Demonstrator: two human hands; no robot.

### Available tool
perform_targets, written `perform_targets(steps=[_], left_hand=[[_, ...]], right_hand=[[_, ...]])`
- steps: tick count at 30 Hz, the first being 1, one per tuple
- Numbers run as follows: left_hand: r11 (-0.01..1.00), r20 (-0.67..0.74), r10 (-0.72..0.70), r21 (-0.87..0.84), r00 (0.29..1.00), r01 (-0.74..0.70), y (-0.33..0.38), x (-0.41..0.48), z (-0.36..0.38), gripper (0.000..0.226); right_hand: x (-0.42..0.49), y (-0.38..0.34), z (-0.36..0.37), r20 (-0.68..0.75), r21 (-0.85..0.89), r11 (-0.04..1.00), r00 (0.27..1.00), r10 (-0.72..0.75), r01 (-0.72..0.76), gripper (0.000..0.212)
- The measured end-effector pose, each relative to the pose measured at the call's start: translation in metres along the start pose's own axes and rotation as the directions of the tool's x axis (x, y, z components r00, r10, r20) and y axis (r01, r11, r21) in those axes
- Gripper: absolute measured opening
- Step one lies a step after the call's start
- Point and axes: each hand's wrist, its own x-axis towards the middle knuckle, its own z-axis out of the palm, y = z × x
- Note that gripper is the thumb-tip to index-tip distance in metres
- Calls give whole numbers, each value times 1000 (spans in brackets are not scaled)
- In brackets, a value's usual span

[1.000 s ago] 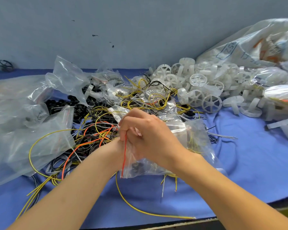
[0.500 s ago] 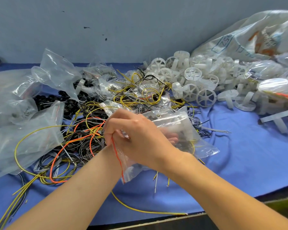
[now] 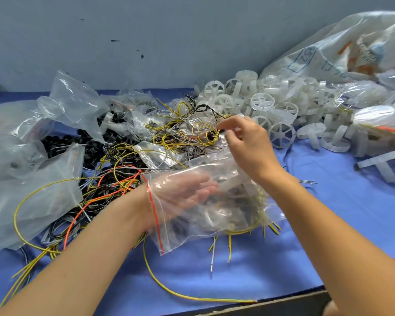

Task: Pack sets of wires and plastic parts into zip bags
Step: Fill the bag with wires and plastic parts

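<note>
1. The left hand (image 3: pixel 183 192) is seen inside a clear zip bag (image 3: pixel 214 215), pushed in up to the wrist. Its fingers are held straight and loose, and nothing is clasped by them.
2. The bag's mouth, edged by a red zip strip (image 3: pixel 154 215), is stretched around that wrist. The bag is lifted slightly off the blue cloth (image 3: pixel 283 258).
3. Just beyond the left fingertips, inside the bag, a white plastic part (image 3: pixel 232 184) and a curl of yellow wire (image 3: pixel 249 229) can be made out. Dark pieces are also there, too blurred to identify.
4. The right hand (image 3: pixel 249 147) is raised above the bag's far end, with thumb and fingertips drawn together. What, if anything, is pinched cannot be told, because of motion blur.
5. Directly in front of the right fingertips a tangle of wires (image 3: pixel 192 135) is heaped, yellow, black and grey.
6. To the right of that hand, white spoked plastic wheels (image 3: pixel 281 133) are piled.
7. Further right and behind, a large clear sack (image 3: pixel 342 49) is propped against the wall. Blue print is carried on it, where digits like "352" are seen inside a frame. The remaining writing cannot be read.
8. To the left of the left forearm, an orange wire (image 3: pixel 78 215), black parts (image 3: pixel 62 144) and crumpled clear bags (image 3: pixel 32 190) are spread.
9. Under the forearms a single loose yellow wire (image 3: pixel 169 290) is laid across the cloth.
</note>
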Motion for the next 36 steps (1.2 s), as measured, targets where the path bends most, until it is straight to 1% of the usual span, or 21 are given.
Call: perform_targets(steps=[1,2,3,4,5,6,7,8,9,10,11,12,13,15,17,19,23,28,32,36], left_hand=[[998,-59,19,-67,998,-23,-3,-2,-4,47],[994,-23,99,-54,995,-100,1,-10,-3,55],[1000,-166,23,14,986,-21,2,-12,-8,61],[995,-99,-70,-82,993,62,-4,-10,-16,61],[970,-197,-112,-232,974,65,2,-18,-25,49],[983,-260,-65,-182,963,18,6,-24,-37,32],[989,-305,-47,-151,951,1,13,-34,-42,21],[994,-287,-46,-111,957,14,15,-41,-50,22],[997,-328,-63,-68,943,43,20,-44,-55,23],[999,-385,-45,-36,922,34,21,-43,-62,19],[999,-428,-38,-31,903,27,25,-45,-62,18],[1000,-466,-11,-23,884,0,27,-44,-65,24],[999,-523,-3,-43,852,-22,31,-43,-64,27],[995,-612,16,-70,790,-75,34,-41,-68,27],[987,-630,28,-107,776,-122,33,-39,-73,26],[983,-631,39,-115,775,-142,33,-39,-73,25],[975,-641,41,-141,767,-170,35,-43,-75,23],[972,-668,23,-158,744,-173,37,-46,-70,21],[976,-664,33,-140,747,-168,37,-49,-69,21],[980,-656,29,-130,754,-151,36,-46,-69,21]], right_hand=[[6,12,-3,-1,-21,998,998,64,-64,26],[10,23,-5,3,-41,992,992,123,-123,26],[14,34,-6,8,-64,983,985,172,-171,27],[16,45,-7,14,-91,974,978,207,-205,28],[18,55,-7,25,-115,967,972,233,-229,30],[20,63,-6,43,-130,961,967,253,-246,31],[22,70,-5,67,-141,955,960,271,-259,33],[24,75,-3,92,-154,951,954,285,-269,35],[27,80,-1,112,-171,947,949,294,-273,36],[30,84,0,125,-189,944,947,296,-270,38],[35,87,2,133,-205,943,947,294,-264,40],[39,89,4,141,-221,941,947,289,-255,42],[44,91,7,152,-237,939,945,289,-249,44],[52,95,14,179,-270,928,934,311,-257,47],[58,98,22,179,-301,914,925,335,-272,50],[63,102,28,141,-333,901,930,338,-277,49],[69,100,31,72,-370,897,955,287,-242,46],[78,91,28,138,-361,914,959,247,-184,43],[84,94,37,213,-484,857,925,314,-179,43],[85,98,41,208,-527,829,917,339,-187,45]])
